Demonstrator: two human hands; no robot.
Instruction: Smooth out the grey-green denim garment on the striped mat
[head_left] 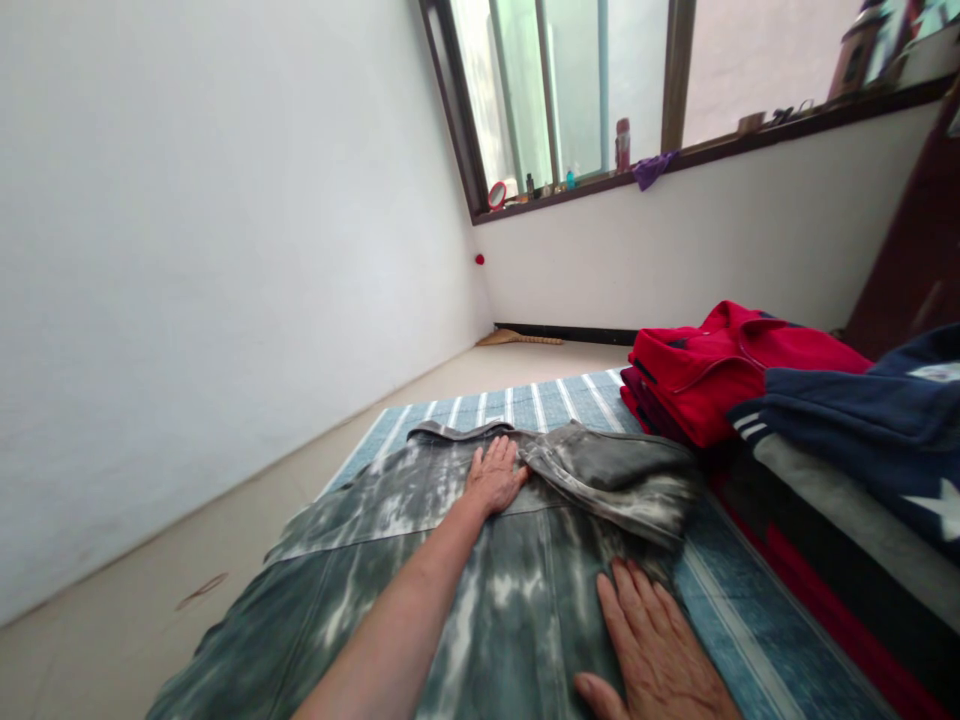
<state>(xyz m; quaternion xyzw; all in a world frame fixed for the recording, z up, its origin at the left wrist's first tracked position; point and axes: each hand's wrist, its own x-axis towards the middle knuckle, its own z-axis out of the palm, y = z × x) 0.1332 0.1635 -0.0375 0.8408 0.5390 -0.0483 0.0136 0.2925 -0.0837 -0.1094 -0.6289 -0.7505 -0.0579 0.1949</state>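
Observation:
A grey-green jacket with white tie-dye streaks lies spread out, its collar at the far end. One sleeve is folded over across its upper right part. Near the collar my left hand rests flat on the cloth, fingers stretched out, beside the folded sleeve. My right hand lies flat at the jacket's right side, with the thumb apart from the fingers, just below the sleeve. Neither hand grips anything. Under the jacket is a blue surface with white stripes.
At the right are stacked folded clothes: a red jacket, a navy garment with a white star and a grey one. A white wall stands to the left. A brown broom-like object lies on the floor behind.

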